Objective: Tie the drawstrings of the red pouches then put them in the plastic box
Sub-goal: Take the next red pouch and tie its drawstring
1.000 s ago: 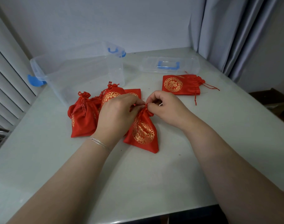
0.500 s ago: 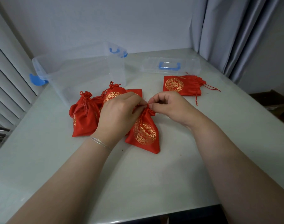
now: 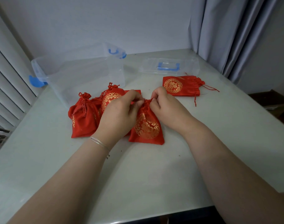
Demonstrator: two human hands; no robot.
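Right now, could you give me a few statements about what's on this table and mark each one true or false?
1. Both hands, left hand and right hand, pinch at the neck of one red pouch. True.
2. The plastic box already holds pouches. False: no pouch shows inside it.
3. The lid lies on the table beside the box. True.
4. The flat pouch near the lid is knotted shut. False: its strings trail loose.
5. The lid's handle is red. False: blue.
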